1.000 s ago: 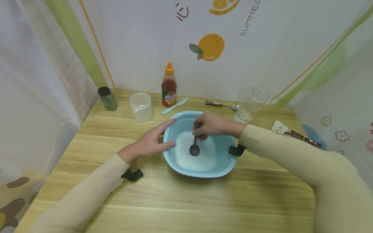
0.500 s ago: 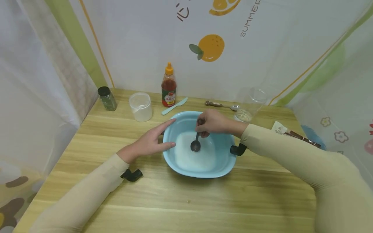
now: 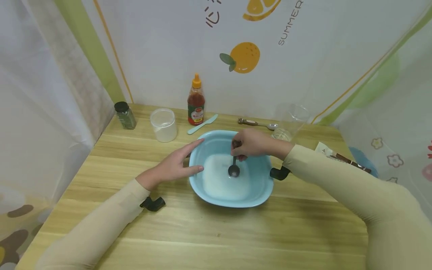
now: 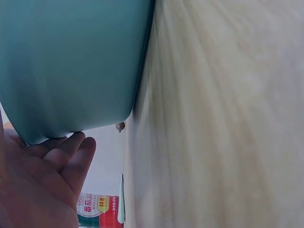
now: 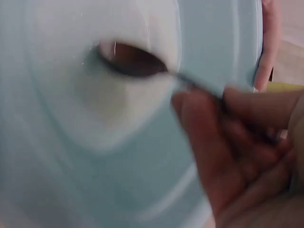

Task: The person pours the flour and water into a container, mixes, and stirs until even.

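Note:
A light blue basin (image 3: 260, 183) stands on the wooden table with milky white liquid (image 3: 224, 187) in its bottom. My left hand (image 3: 172, 163) holds the basin's left rim, the thumb over the edge and several fingers (image 4: 78, 164) against the outer wall in the left wrist view. Inside the basin my right hand (image 3: 251, 142) pinches the handle of a dark spoon (image 3: 234, 171). The spoon's bowl points down at the liquid; in the right wrist view the spoon (image 5: 130, 59) is blurred, and I cannot tell how deep it dips.
Along the back stand a black-capped spice jar (image 3: 125, 115), a tub of white powder (image 3: 164, 125), a ketchup bottle (image 3: 196, 101), a pale green knife (image 3: 202, 124), a brown-handled spoon (image 3: 257, 123) and a clear cup (image 3: 290, 122). A brown-and-white packet (image 3: 341, 157) lies at the right.
My right hand has moved the spoon to the right within the basin, its bowl first rising a little towards the far side. The left hand stays on the rim.

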{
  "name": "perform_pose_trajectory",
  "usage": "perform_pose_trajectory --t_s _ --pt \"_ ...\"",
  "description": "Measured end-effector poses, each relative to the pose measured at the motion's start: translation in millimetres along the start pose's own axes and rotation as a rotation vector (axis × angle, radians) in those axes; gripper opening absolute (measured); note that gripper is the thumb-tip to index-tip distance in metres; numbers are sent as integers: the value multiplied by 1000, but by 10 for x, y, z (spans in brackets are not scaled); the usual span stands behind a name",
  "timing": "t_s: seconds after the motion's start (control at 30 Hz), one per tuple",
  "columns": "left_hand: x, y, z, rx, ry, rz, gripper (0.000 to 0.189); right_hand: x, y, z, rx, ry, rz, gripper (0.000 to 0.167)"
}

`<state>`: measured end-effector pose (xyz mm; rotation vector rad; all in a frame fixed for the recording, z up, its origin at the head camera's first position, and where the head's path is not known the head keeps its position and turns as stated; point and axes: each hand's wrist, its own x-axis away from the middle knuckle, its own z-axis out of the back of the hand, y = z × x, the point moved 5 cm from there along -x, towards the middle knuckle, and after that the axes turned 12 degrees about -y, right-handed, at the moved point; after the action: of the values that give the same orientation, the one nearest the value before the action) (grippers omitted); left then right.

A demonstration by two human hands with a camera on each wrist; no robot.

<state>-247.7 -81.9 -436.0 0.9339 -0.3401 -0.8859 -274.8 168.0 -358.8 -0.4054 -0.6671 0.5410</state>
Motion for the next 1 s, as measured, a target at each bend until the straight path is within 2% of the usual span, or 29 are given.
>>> perform_pose_trajectory --t_s 0.07,0.13,0.23,0.33,0.43,0.57,0.63,0.7,0.83,0.9,1.0 --pt "7 -15 0 0 -1 0 93 -36 -38 -52 -36 -51 38 13" --pt "15 -35 -3 3 -1 0 93 -93 -74 -70 -89 -46 71 12" --pt "26 -36 -14 10 -1 -5 92 -124 -62 -9 -85 57 86 12" --pt "16 -21 -23 13 -4 -7 93 -60 -3 56 -12 132 45 12" --pt "3 4 -23 9 -6 -9 93 -18 2 38 35 82 18 13" --pt "1 12 -14 4 -1 -9 93 -112 -91 -9 2 7 92 13" --pt "4 9 -15 12 -2 -9 93 -171 -120 11 -1 50 130 11" --pt "5 4 -20 25 -8 -9 93 -204 -117 56 24 132 139 11" --pt "1 -6 -19 40 -12 -6 93 -155 -60 131 120 268 87 10" --pt "-2 -13 -14 37 -10 -4 93 -106 -50 137 158 279 57 9" --pt "1 -16 -9 37 -8 -6 93 -73 -98 112 185 240 61 8"
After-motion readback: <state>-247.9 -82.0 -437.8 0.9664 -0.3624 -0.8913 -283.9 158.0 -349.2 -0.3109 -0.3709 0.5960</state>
